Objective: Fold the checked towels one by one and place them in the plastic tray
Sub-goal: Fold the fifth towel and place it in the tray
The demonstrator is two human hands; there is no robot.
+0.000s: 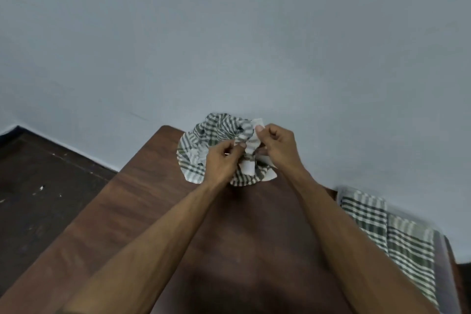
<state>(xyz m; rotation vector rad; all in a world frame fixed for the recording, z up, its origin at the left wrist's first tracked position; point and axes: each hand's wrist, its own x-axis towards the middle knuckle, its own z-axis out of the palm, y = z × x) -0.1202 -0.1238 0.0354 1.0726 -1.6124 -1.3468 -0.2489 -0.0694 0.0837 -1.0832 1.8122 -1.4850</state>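
Green-and-white checked cloth, the crumpled towel (216, 145), sits bunched at the far end of the wooden table (153, 211). Both hands pinch its pale edge: the left hand (221, 160) closed on a fold, the right hand (276, 146) gripping just beside it (thumb up). Folded towels (387, 232) lie in the plastic tray (441, 250) at the right edge.

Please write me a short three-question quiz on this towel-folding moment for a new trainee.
1. True or false: both hands grip the crumpled towel.
2. Where do the folded towels lie: A) on the floor, B) in the plastic tray, C) over an arm?
3. What does the crumpled towel rest on?

Key:
1. True: left hand and right hand pinch it.
2. B.
3. The wooden table, at its far end.
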